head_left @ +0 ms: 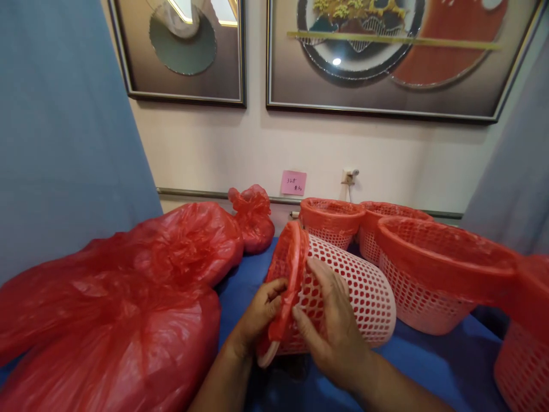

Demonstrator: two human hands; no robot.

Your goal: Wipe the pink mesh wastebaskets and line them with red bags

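Observation:
A white perforated plastic basket point(364, 297) lies tipped on its side, its mouth facing left. A red plastic bag point(295, 269) lines it and is folded over most of the rim, while the bare rim shows at the bottom. My left hand point(263, 309) is at the mouth, fingers curled and closed on the bag's edge; some fingertips are hidden behind the plastic. My right hand point(334, 326) holds the basket's side just behind the rim, its thumb apart from the fingers and close to the folded bag edge.
Several red-lined baskets point(429, 303) stand upright at the right and back. Large filled red bags point(128, 337) cover the left side, with a smaller knotted red bag point(257, 229) behind. Under them is a blue cloth point(234, 303). A pink note point(294, 183) is on the wall.

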